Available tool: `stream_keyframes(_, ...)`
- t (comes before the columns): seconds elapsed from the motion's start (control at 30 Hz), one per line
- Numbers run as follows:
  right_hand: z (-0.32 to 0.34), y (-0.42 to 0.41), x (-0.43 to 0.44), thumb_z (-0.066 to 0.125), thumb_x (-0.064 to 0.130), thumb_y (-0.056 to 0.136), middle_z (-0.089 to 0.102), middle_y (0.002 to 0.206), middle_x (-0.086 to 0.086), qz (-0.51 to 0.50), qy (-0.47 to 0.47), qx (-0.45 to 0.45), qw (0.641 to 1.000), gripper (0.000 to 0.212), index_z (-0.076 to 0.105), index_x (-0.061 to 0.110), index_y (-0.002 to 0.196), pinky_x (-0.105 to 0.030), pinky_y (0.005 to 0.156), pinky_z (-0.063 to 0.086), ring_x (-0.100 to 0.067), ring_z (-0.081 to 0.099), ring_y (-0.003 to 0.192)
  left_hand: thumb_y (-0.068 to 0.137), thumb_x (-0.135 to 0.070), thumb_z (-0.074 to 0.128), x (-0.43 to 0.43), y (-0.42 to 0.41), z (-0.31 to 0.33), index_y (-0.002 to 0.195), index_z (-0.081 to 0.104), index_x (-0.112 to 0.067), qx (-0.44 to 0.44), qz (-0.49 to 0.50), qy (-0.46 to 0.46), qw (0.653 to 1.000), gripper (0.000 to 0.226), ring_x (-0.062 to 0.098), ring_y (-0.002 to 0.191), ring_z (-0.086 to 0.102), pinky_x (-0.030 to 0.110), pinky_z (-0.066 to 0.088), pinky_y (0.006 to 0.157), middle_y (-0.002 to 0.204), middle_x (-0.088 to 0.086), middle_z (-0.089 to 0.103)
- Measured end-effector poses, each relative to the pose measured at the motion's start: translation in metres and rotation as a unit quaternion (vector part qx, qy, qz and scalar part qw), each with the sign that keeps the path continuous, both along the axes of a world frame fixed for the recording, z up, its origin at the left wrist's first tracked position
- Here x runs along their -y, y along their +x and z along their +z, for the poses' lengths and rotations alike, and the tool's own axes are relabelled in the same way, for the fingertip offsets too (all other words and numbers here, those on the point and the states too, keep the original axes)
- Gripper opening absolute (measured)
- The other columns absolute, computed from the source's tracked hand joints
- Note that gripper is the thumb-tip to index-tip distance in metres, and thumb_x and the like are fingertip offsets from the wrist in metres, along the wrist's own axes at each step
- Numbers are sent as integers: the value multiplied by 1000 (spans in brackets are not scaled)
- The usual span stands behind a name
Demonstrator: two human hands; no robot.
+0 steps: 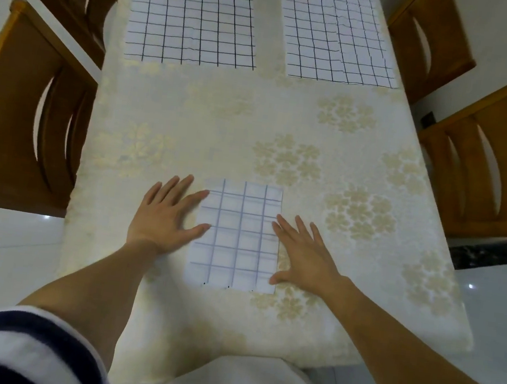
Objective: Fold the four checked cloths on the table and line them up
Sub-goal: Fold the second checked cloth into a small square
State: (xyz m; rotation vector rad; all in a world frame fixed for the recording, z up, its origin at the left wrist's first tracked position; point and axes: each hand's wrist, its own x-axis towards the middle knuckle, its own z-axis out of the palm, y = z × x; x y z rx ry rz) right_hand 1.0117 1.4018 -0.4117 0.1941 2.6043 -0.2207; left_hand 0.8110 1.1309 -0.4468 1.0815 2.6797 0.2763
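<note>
A folded white cloth with a dark grid (pixel 237 237) lies near the table's front edge. My left hand (pixel 168 215) lies flat with fingers spread at the cloth's left edge, thumb and forefinger tips on it. My right hand (pixel 303 255) lies flat at its right edge, fingertips touching the cloth. Two larger checked cloths lie spread out at the far end: one at far left (pixel 192 13), one at far right (pixel 337 31). Only three cloths are in view.
The table (pixel 223 118) wears a cream cloth with a pale flower pattern. Two wooden chairs stand on the left (pixel 26 106) and two on the right (pixel 486 156). White floor tiles surround the table.
</note>
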Motion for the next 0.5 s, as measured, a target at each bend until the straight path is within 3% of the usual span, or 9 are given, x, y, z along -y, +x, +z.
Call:
stream_keyframes(0.17,6,3,2,61,81,66,-24,160,12,-18,-29,8,999,126,-9,27,156,-50,121,-9,-22,-23,148,92,-81,22,-3,4,5,156,13,-54,44,8,15,999,70,9,156,-7,41,-1,127,168,-18,-4)
stream_keyframes(0.23,12,-2,2,45,79,80,-10,164,9,-51,-48,-61,996,104,3,24,157,-43,123,-7,-17,-14,150,99,-69,24,-10,7,11,158,19,-46,73,71,103,989,65,12,157,-2,41,1,127,170,-14,3)
stream_keyframes(0.3,18,-13,6,36,64,94,2,165,6,-95,-75,-150,981,81,13,19,157,-35,123,-4,-15,-3,152,105,-46,33,-27,13,19,159,30,-28,23,96,174,980,57,20,157,9,40,5,127,169,-4,17)
stream_keyframes(0.37,19,-31,16,36,45,103,5,164,4,-98,-82,-176,976,65,13,16,157,-29,122,-4,-15,1,152,106,-26,38,-53,25,27,155,37,-13,-16,34,205,978,51,24,154,23,39,16,126,165,5,31)
stream_keyframes(0.43,17,-55,27,39,38,104,4,165,2,-92,-96,-168,977,63,13,14,157,-29,122,-2,-16,0,152,105,-15,45,-80,35,27,155,38,-10,43,-57,180,981,51,26,151,30,40,25,124,162,8,36)
stream_keyframes(0.5,14,-75,29,46,42,101,2,166,0,-101,-121,-128,979,72,12,13,157,-32,122,1,-19,-1,152,104,-16,52,-94,35,23,158,32,-11,109,-101,112,982,58,28,151,29,39,23,123,164,9,32)
